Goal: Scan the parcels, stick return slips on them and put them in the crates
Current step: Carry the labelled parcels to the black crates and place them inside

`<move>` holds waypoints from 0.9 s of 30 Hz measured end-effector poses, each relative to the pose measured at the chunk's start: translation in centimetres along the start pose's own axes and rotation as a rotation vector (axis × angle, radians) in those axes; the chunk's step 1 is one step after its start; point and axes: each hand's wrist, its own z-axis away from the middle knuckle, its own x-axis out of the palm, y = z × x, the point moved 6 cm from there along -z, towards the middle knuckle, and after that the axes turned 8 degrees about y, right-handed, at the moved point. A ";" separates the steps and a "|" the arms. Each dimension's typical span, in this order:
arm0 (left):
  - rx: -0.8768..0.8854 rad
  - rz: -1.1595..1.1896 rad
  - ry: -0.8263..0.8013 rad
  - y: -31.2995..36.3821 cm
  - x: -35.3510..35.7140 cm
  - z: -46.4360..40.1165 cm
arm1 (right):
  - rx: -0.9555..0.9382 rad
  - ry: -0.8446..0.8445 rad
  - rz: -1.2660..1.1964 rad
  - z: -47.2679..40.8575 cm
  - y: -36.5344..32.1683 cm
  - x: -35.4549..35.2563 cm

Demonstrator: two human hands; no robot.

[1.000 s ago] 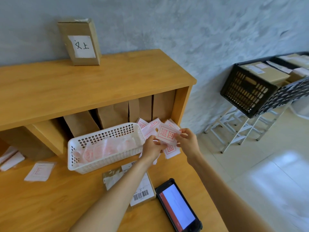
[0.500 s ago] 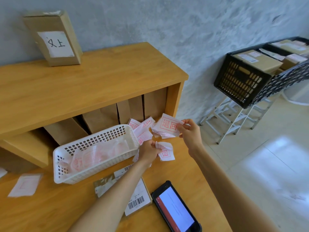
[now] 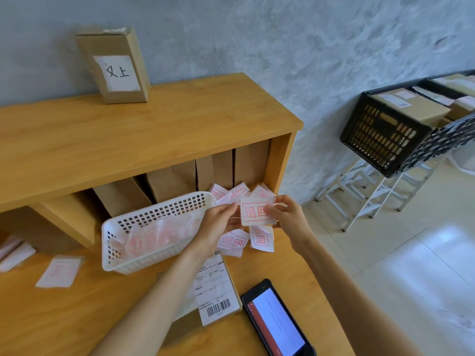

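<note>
Both hands hold one white return slip (image 3: 254, 211) with red print above the wooden desk. My right hand (image 3: 288, 214) pinches its right edge; my left hand (image 3: 218, 224) pinches its left edge. More slips (image 3: 234, 242) lie loose on the desk beneath, beside a white plastic basket (image 3: 154, 217) of used backings. A flat brown parcel with a barcode label (image 3: 213, 286) lies on the desk under my left forearm. The handheld scanner (image 3: 276, 322) lies to its right, screen lit. A black crate (image 3: 380, 140) holding parcels stands on a white rack at the right.
A wooden shelf (image 3: 144, 140) stands on the desk with brown boxes (image 3: 218, 170) upright beneath it. A labelled box (image 3: 113, 65) stands on top of it. Another slip (image 3: 59, 271) lies at the desk's left. Tiled floor lies between desk and rack.
My right hand lifted one slip off the bunch. My left hand let the other slips drop onto the desk and came up to pinch the single slip's left edge.
</note>
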 end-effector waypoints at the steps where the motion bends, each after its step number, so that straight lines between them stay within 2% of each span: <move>1: -0.050 0.095 -0.013 0.1 -0.8 0.4 | -0.004 -0.008 0.010 0.2 0.0 0.3; 3: -0.089 0.174 -0.042 0.2 -2.2 0.9 | -0.008 -0.030 0.010 0.6 -0.1 1.0; 13: -0.093 0.135 -0.052 -0.5 -6.7 3.4 | -0.006 -0.147 -0.056 2.5 -0.7 5.7; 27: -0.146 0.160 -0.055 -2.3 -8.6 6.0 | -0.021 -0.135 -0.049 3.8 0.1 7.6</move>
